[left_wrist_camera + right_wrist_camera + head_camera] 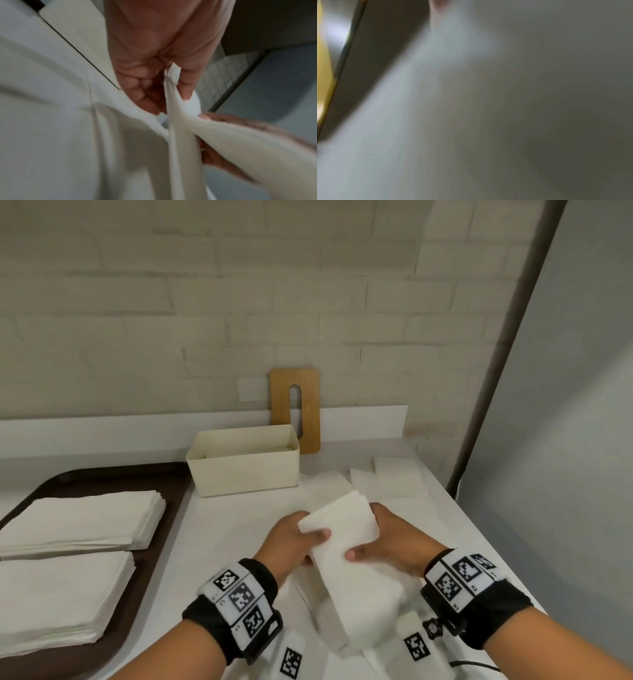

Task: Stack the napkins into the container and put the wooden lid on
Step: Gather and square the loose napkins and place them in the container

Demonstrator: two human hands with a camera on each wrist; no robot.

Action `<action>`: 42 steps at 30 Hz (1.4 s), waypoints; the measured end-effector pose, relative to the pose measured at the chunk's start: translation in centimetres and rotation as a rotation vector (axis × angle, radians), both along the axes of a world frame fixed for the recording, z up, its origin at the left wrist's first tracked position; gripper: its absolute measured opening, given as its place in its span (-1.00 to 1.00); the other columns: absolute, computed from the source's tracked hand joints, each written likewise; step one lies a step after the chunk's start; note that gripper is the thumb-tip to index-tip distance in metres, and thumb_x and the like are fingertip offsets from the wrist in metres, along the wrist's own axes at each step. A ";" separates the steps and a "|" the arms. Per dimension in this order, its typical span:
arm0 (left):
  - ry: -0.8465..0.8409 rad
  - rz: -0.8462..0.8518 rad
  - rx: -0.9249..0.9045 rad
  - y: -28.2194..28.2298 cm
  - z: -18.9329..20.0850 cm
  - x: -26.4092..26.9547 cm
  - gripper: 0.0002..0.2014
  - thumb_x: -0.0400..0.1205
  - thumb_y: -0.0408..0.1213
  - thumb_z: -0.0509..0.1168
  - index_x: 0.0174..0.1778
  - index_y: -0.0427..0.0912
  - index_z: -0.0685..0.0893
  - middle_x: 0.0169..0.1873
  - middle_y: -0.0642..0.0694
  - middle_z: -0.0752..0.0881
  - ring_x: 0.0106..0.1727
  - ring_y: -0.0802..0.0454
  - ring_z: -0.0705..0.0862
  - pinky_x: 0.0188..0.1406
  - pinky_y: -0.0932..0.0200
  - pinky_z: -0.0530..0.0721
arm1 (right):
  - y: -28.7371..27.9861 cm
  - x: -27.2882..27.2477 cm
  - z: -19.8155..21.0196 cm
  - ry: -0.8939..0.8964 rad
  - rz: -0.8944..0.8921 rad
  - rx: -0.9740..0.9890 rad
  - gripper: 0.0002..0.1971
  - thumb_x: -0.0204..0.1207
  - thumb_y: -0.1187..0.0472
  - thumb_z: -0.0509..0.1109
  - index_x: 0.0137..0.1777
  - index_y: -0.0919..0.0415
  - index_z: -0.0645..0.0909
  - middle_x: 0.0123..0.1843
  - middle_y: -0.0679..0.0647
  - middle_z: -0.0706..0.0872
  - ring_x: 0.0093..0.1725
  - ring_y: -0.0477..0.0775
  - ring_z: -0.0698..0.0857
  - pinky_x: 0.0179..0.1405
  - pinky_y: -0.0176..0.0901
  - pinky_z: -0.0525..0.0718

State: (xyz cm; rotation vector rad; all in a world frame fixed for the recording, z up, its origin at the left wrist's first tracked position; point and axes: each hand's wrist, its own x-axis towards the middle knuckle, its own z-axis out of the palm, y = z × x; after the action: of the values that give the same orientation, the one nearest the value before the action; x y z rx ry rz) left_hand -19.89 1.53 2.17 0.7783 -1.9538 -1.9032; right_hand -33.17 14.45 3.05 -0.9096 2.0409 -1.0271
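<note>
Head view: step in hand looks like squaring a thick white folded napkin bundle (339, 529) at centre frame before loading. Left hand (294, 539) and right hand (390, 539) each clamp a side, thumbs on top. Cream rectangular plastic container (245, 472) sits open above centre, slotted wooden lid (295, 409) leaning on the wall behind it. Next move likely needs a level carry into that box. Left wrist view: fingers (187, 86) pinch the bundle edge. Right wrist view: blur, grip unreadable.
</note>
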 end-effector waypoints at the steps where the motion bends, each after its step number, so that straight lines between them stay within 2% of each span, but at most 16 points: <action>1: 0.070 0.044 0.035 -0.5 0.6 0.2 -0.93 0.61 -0.41 0.30 -0.07 -0.17 0.63 -0.11 -0.14 0.76 -0.09 -0.08 0.73 -0.10 -0.01 0.74 | 0.0 -0.2 0.3 -0.082 0.009 -0.043 -0.16 0.03 0.10 0.71 0.32 0.06 0.40 0.25 0.03 0.68 0.23 0.10 0.68 0.28 0.12 0.66; 3: 0.191 0.150 0.086 -1.8 1.6 0.7 -0.87 0.64 -0.38 0.25 0.07 -0.19 0.63 0.01 -0.20 0.76 0.02 -0.16 0.73 0.07 -0.16 0.71 | 0.1 -0.3 1.0 -0.176 0.047 -0.071 -0.21 -0.04 0.17 0.71 0.27 0.15 0.52 0.19 0.10 0.75 0.18 0.16 0.74 0.25 0.15 0.68; 5: 0.265 0.256 0.121 -3.4 2.1 1.5 -0.75 0.67 -0.29 0.21 0.25 -0.22 0.57 0.13 -0.21 0.72 0.14 -0.21 0.70 0.18 -0.23 0.65 | -0.1 0.1 1.5 -0.190 0.117 -0.057 -0.43 0.08 0.31 0.68 0.15 0.26 0.65 0.09 0.14 0.81 0.10 0.17 0.78 0.14 0.04 0.74; 8: 0.357 0.356 0.181 -5.2 2.4 3.0 -0.69 0.69 -0.26 0.17 0.34 -0.25 0.49 0.14 -0.22 0.69 0.15 -0.19 0.68 0.07 -0.09 0.66 | -1.0 1.4 1.4 -0.131 0.125 -0.041 -0.75 0.26 0.40 0.60 -0.05 0.29 0.72 -0.14 0.05 0.82 -0.11 0.08 0.78 -0.31 -0.22 0.72; 11: 0.406 0.396 0.204 -6.5 2.0 4.5 -0.66 0.69 -0.29 0.17 0.39 -0.24 0.47 0.22 -0.22 0.68 0.22 -0.18 0.67 0.13 -0.10 0.66 | -2.0 1.8 1.0 -0.120 0.005 -0.118 -0.91 0.34 0.36 0.55 -0.24 0.23 0.69 -0.22 0.08 0.75 -0.21 0.04 0.72 -0.35 -0.24 0.66; 15: 0.324 0.405 0.171 -7.3 1.4 6.3 -0.80 0.65 -0.39 0.21 0.20 -0.22 0.52 0.13 -0.19 0.67 0.12 -0.14 0.65 -0.06 0.02 0.66 | -2.5 1.4 1.7 -0.160 -0.103 -0.241 -0.94 0.43 0.29 0.49 -0.24 0.24 0.68 -0.19 0.17 0.78 -0.23 0.07 0.74 -0.28 -0.12 0.70; 17: 0.295 0.376 0.142 -7.5 1.1 6.8 -0.80 0.63 -0.38 0.26 0.17 -0.23 0.54 0.11 -0.20 0.69 0.15 -0.18 0.66 -0.08 0.03 0.68 | -2.7 1.1 2.0 -0.141 -0.093 -0.244 -0.95 0.45 0.29 0.47 -0.18 0.26 0.68 -0.16 0.17 0.78 -0.19 0.09 0.75 -0.16 -0.03 0.71; 19: 0.284 0.341 0.074 -7.5 1.2 7.1 -0.79 0.61 -0.35 0.29 0.15 -0.24 0.57 0.10 -0.21 0.70 0.14 -0.16 0.68 -0.11 0.05 0.71 | -3.1 1.0 2.0 -0.102 -0.082 -0.236 -0.87 0.43 0.29 0.50 -0.06 0.21 0.65 -0.14 0.13 0.73 -0.18 0.08 0.70 -0.19 -0.06 0.67; 22: 0.288 0.233 -0.072 -7.2 2.5 6.9 -0.81 0.46 -0.22 0.41 -0.09 -0.17 0.59 -0.16 -0.04 0.76 -0.07 0.00 0.74 -0.24 0.16 0.74 | -4.0 1.6 2.4 0.019 -0.054 -0.307 -0.63 0.30 0.27 0.61 0.04 0.02 0.56 -0.03 0.03 0.65 -0.02 0.04 0.65 -0.04 -0.18 0.64; 24: 0.266 0.125 -0.171 -6.8 3.9 6.5 -0.75 0.34 -0.08 0.41 -0.20 -0.13 0.58 -0.31 0.05 0.78 -0.22 0.13 0.75 -0.27 0.21 0.74 | -4.5 2.4 3.4 0.053 0.055 -0.392 -0.61 0.25 0.25 0.64 0.00 -0.01 0.56 0.07 0.00 0.69 0.12 0.06 0.67 0.14 -0.06 0.68; 26: 0.264 0.064 -0.200 -6.6 4.8 5.9 -0.69 0.26 0.03 0.40 -0.27 -0.10 0.55 -0.37 0.08 0.76 -0.29 0.16 0.73 -0.30 0.21 0.73 | -5.0 3.3 4.7 0.014 0.145 -0.462 -0.60 0.18 0.15 0.67 -0.06 -0.05 0.57 0.07 -0.02 0.72 0.15 0.08 0.70 0.17 0.10 0.70; 28: 0.279 0.062 -0.165 -6.6 5.4 5.3 -0.71 0.35 -0.02 0.41 -0.25 -0.13 0.52 -0.38 0.08 0.74 -0.28 0.11 0.71 -0.28 0.13 0.70 | -5.7 3.9 5.6 0.012 0.103 -0.566 -0.53 0.04 0.03 0.65 -0.07 -0.15 0.53 0.07 -0.06 0.70 0.17 0.08 0.69 0.16 0.12 0.69; 31: 0.317 0.130 -0.036 -6.9 5.7 4.8 -0.91 0.64 -0.25 0.26 -0.16 -0.15 0.54 -0.28 0.05 0.77 -0.17 0.03 0.72 -0.15 0.02 0.72 | -6.1 4.2 5.8 0.124 -0.016 -0.651 -0.46 0.05 0.05 0.65 -0.04 -0.19 0.44 0.16 -0.08 0.64 0.26 -0.04 0.61 0.20 0.01 0.59; 34: 0.340 0.128 0.007 -7.4 5.5 4.8 -0.91 0.62 -0.27 0.28 -0.18 -0.13 0.54 -0.26 0.04 0.77 -0.14 0.03 0.71 -0.16 0.04 0.71 | -5.9 3.9 5.4 0.178 -0.012 -0.525 -0.52 0.18 0.15 0.68 -0.01 -0.12 0.47 0.21 -0.04 0.63 0.24 -0.09 0.60 0.22 -0.08 0.57; 38: 0.353 0.144 -0.018 -7.6 5.3 4.7 -0.89 0.62 -0.21 0.28 -0.18 -0.14 0.53 -0.24 0.02 0.75 -0.13 0.03 0.70 -0.12 0.01 0.71 | -5.8 3.5 4.0 -0.028 0.194 -0.258 -0.67 0.28 0.24 0.64 0.00 0.00 0.66 0.12 -0.01 0.78 0.11 -0.03 0.76 0.19 -0.02 0.73; 42: 0.376 0.256 -0.027 -8.6 5.7 5.1 -0.83 0.55 -0.16 0.29 -0.08 -0.18 0.51 -0.13 -0.13 0.67 -0.07 -0.08 0.63 -0.03 -0.08 0.62 | -5.0 2.3 1.6 -0.015 0.297 -0.022 -0.66 0.25 0.12 0.64 0.03 0.16 0.75 0.03 0.03 0.84 0.05 -0.02 0.79 0.23 -0.11 0.68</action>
State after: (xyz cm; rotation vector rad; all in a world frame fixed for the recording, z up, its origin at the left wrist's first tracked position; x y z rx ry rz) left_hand -14.78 -7.09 7.83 0.5789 -1.5693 -1.7204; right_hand -30.85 9.45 4.70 -1.1707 1.8162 -0.8915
